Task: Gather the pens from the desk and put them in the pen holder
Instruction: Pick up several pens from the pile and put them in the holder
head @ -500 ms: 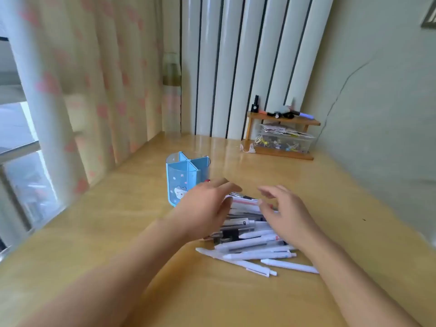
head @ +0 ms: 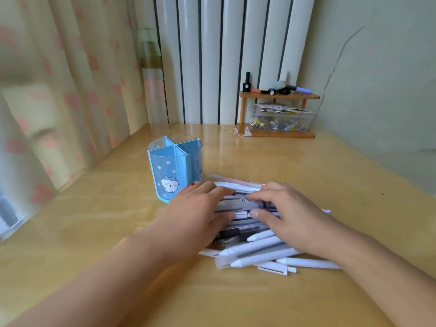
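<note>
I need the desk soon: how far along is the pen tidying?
Barely started. Done: nothing visible; the blue pen holder looks empty in all its compartments. In hand: the left hand and right hand lie on the pile of pens, fingers spread, seemingly bunching it; no pen is lifted. Left: the whole pile lies on the desk beside the holder.
</note>
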